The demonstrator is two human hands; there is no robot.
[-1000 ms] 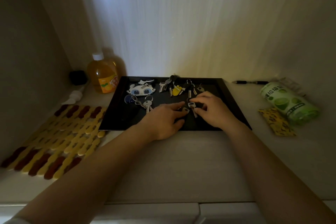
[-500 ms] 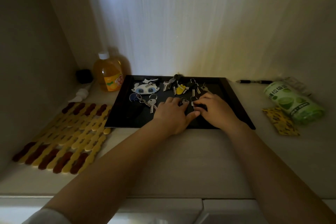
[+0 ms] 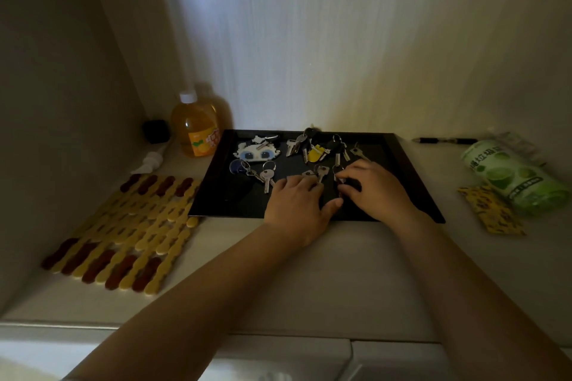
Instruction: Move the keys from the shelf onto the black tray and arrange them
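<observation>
Keys [image 3: 322, 171]: all visible ones lie on the black tray [image 3: 216, 204]; none seen loose on the shelf [image 3: 356, 272]. Judged: transfer done, arranging under way.

Right hand [image 3: 376, 192]: fingertips pinched together on a small dark key part by a ring, just ahead of the knuckles. Exactly what sits in that grip is too dim to resolve. Pinch looks suited to dragging or turning one key without disturbing neighbours.

Left hand [image 3: 297, 204]: flat, palm down on the tray, fingers extended and together, tips touching or nearly touching a silver key. Not closed on anything. Thumb reaches toward the right hand; the two almost meet. Probably steadying one key while the right hand works.

Just beyond both hands: two or three single keys, unsorted. Farther back from the right hand: bunch with yellow tag [image 3: 315, 153] and another ringed bunch. Back-left of the left hand: pair on a ring with blue fob [image 3: 236, 166], then cat-face charm [image 3: 257, 153]. These sit spaced apart near the far edge, likely already arranged.

Off tray, left of the left hand: slatted mat [image 3: 123, 226], orange bottle [image 3: 196, 130]. Right of the right hand: green roll [image 3: 510, 176], pen [image 3: 445, 140], well apart.

Risk: rings snagging adjacent keys.
</observation>
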